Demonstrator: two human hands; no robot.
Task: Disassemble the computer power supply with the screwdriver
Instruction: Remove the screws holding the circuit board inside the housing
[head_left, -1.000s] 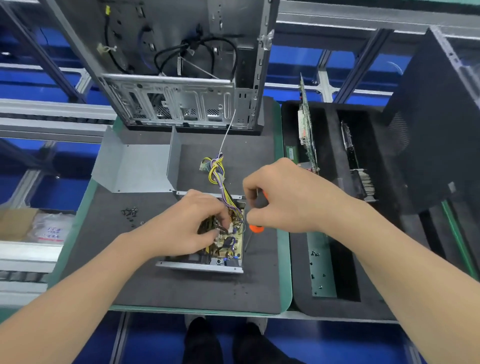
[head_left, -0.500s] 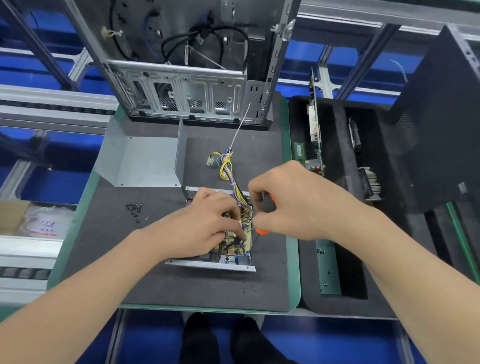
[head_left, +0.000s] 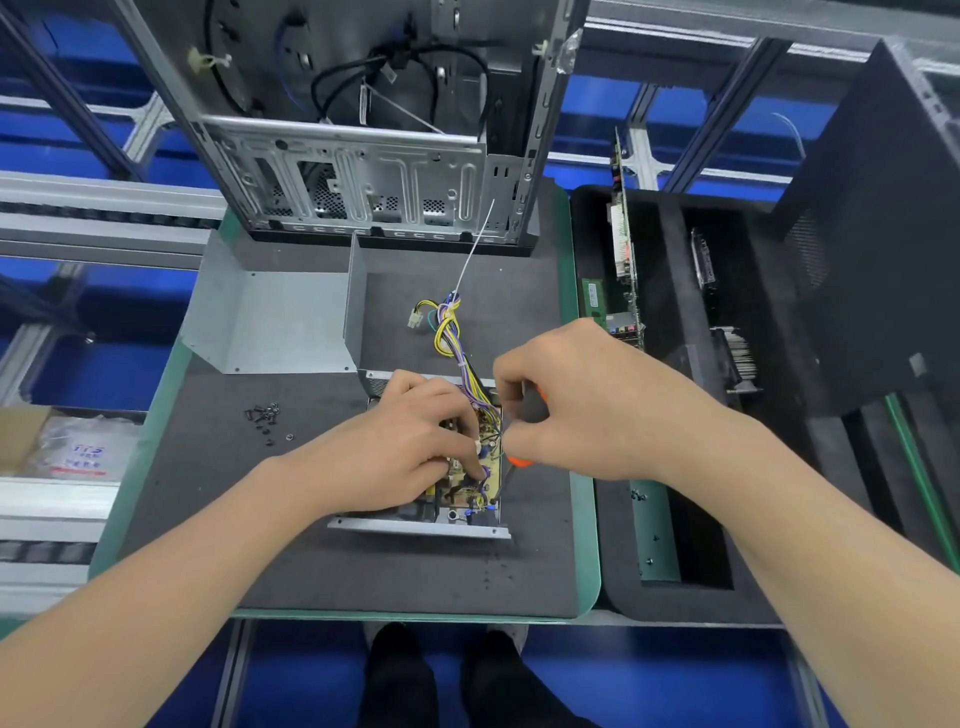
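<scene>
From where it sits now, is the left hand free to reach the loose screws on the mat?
Probably yes. The left hand rests on the open power supply, and the loose screws lie to its left on the mat, with only bare mat between them.

Bright, even overhead light, soft shadows; wide-angle bending at the edges, detail perhaps slightly soft.

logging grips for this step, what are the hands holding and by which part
The right hand holds the screwdriver by its handle. The left hand rests on the power supply, holding nothing clearly.
</scene>
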